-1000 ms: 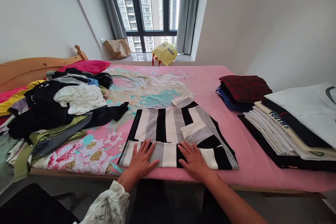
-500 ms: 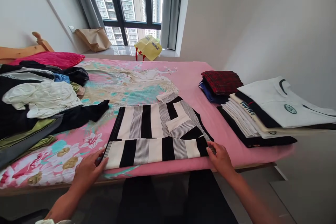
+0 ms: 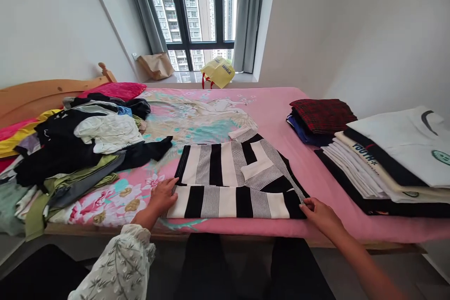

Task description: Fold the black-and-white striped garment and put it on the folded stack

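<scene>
Cloth of this black-and-white striped top (image 3: 228, 201) looks soft and light, so I'd take the folded edge (image 3: 225, 215): my left hand (image 3: 161, 197) lies open, my right hand (image 3: 319, 213) at its corner, pinch unclear.

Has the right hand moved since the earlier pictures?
Yes. The right hand has moved right, toward the stack of folded clothes, and is now level with that stack's near corner, at the end of the striped garment.

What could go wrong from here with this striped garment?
The striped garment's folded band lies close to the edge of the bed, so it might slip over. The right hand at its corner could drag the fold askew. The nearby black sleeve might get caught up.
</scene>
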`<state>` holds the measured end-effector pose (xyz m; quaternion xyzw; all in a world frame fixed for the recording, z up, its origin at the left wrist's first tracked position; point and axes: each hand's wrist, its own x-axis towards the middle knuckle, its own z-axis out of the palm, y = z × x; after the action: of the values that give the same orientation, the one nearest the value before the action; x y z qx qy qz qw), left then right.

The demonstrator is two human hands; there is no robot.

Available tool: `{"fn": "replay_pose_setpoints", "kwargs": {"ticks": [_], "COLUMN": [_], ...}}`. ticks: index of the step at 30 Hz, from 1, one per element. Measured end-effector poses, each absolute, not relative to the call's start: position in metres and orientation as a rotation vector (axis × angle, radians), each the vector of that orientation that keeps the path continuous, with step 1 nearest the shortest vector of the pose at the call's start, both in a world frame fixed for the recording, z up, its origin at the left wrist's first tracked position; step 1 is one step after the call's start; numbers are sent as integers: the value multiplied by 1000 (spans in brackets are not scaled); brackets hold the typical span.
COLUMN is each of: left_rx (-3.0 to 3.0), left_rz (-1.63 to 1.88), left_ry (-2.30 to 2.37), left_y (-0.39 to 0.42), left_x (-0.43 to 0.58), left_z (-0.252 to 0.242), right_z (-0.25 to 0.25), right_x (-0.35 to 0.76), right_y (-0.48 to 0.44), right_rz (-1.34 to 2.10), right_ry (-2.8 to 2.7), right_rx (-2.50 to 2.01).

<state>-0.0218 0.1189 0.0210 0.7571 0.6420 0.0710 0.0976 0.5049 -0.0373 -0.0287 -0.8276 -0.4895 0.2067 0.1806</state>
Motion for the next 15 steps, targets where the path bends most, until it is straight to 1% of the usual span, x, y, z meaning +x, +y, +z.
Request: {"fn": "replay_pose_setpoints", "kwargs": {"ticks": [5, 9, 15], "left_rx": [2082, 1843, 1498], "left_rz": [212, 172, 103], "left_ry": [1848, 1789, 1640], "left_y": [137, 139, 102], "left_x": [-20, -35, -55], "left_z": [26, 32, 39], "right_z": [-23, -23, -25], "right_x": [507, 514, 513], "right_y": [-32, -36, -45], "right_rz": [682, 806, 1208], "right_ry": [-1415, -1367, -969], "right_rx": [-2417, -2307, -2043]}}
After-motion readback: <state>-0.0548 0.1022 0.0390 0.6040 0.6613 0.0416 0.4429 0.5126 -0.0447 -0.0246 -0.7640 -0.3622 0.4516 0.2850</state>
